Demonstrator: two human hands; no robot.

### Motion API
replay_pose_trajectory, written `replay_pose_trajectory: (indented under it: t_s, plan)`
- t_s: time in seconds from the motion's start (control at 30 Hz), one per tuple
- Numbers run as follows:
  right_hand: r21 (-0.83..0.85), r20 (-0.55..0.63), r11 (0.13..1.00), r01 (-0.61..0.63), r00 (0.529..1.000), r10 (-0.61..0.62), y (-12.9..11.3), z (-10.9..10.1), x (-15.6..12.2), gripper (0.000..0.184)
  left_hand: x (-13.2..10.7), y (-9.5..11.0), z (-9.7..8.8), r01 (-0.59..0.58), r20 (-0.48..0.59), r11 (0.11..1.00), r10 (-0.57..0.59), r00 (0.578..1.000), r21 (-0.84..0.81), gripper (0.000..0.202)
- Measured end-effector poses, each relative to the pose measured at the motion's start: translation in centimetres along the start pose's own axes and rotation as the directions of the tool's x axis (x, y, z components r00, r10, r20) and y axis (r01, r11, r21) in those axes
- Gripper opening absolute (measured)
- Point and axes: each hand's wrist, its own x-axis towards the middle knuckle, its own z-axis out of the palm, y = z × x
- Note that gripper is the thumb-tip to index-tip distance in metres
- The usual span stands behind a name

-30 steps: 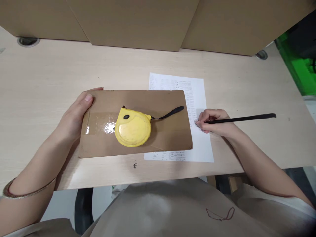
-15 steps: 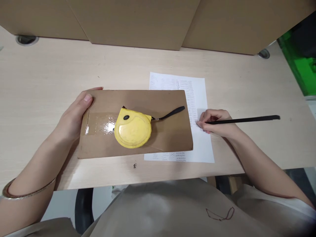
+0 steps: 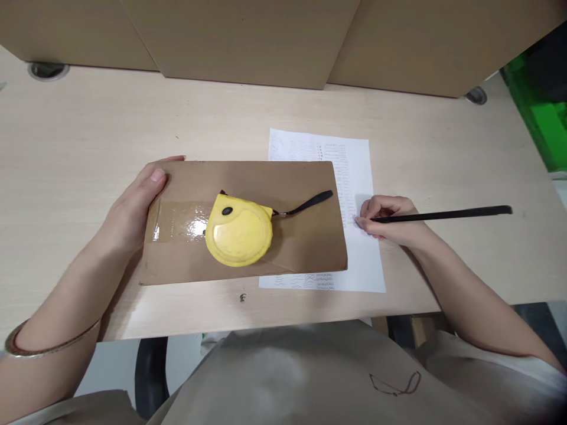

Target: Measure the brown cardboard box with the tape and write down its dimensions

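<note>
My left hand [image 3: 135, 206] grips the left end of a flat brown cardboard box [image 3: 301, 248], thumb on top and the other fingers mostly hidden. A yellow tape measure [image 3: 239, 233] with a black button and a black wrist strap [image 3: 312, 202] lies on the box, near its middle. Under the box's right part is a white sheet of paper [image 3: 365, 260] covered with lines of writing. At the sheet's right edge, my right hand [image 3: 387, 218] pinches a long thin black pen [image 3: 456, 213], its shaft pointing right. The fingers hide the pen's tip.
Large brown cardboard panels [image 3: 248, 41] stand along the back of the pale wooden desk [image 3: 212, 124]. Round cable holes [image 3: 48, 71] are set near the back corners. A green object [image 3: 538, 118] is at the far right. The desk's front edge is close to my body.
My right hand and the pen have shifted very slightly to the right. The left hand, box and tape measure look nearly the same.
</note>
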Motion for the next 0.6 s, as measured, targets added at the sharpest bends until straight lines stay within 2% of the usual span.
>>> replay_pose_trajectory:
  t_s: [0.17, 0.4, 0.5, 0.57, 0.6]
  plan:
    - [-0.019, -0.004, 1.0, 0.009, 1.0, -0.009, 0.2, 0.0, 0.0, 0.048, -0.1, 0.0, -0.1, -0.008, 0.016, 1.0, 0.008, 1.0, 0.013, 0.064]
    - [0.014, 0.031, 1.0, 0.003, 1.0, -0.004, 0.1, -0.4, 0.0, 0.052, -0.3, 0.4, 0.1, -0.001, 0.022, 1.0, 0.001, 1.0, 0.007, 0.054]
    - [0.052, 0.095, 0.992, -0.115, 0.989, 0.11, -0.6, -1.0, 0.1, 0.058, -0.3, 0.5, 0.2, -0.014, 0.044, 1.0, 0.014, 0.999, -0.007, 0.051]
    - [-0.034, 0.114, 0.974, -0.223, 0.968, 0.225, -1.6, -1.2, 0.3, 0.06, -0.4, 0.7, 0.4, -0.019, 0.067, 1.0, 0.02, 0.998, -0.019, 0.05]
    - [-0.129, 0.099, 0.959, -0.252, 0.959, 0.265, -2.2, -1.2, 0.4, 0.061, -0.4, 0.8, 0.4, -0.02, 0.076, 1.0, 0.022, 0.997, -0.023, 0.05]
